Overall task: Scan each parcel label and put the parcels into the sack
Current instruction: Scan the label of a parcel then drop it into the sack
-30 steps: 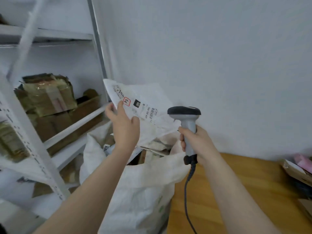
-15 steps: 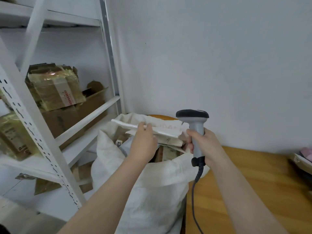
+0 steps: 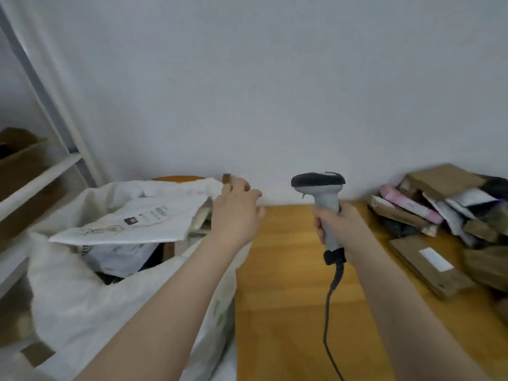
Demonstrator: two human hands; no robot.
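The white plastic mailer parcel [image 3: 132, 224] has now dropped onto the white woven sack [image 3: 82, 298] at 9 o'clock. The left hand [image 3: 236, 215] has slack, empty fingers; the right hand [image 3: 339, 229] grips the grey handheld scanner [image 3: 319, 185]. Next parcel due.

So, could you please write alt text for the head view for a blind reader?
A person's right hand grips a corded barcode scanner over a wooden table, while the open left hand hovers beside a white sack with a white mailer on top. Parcels pile at right.
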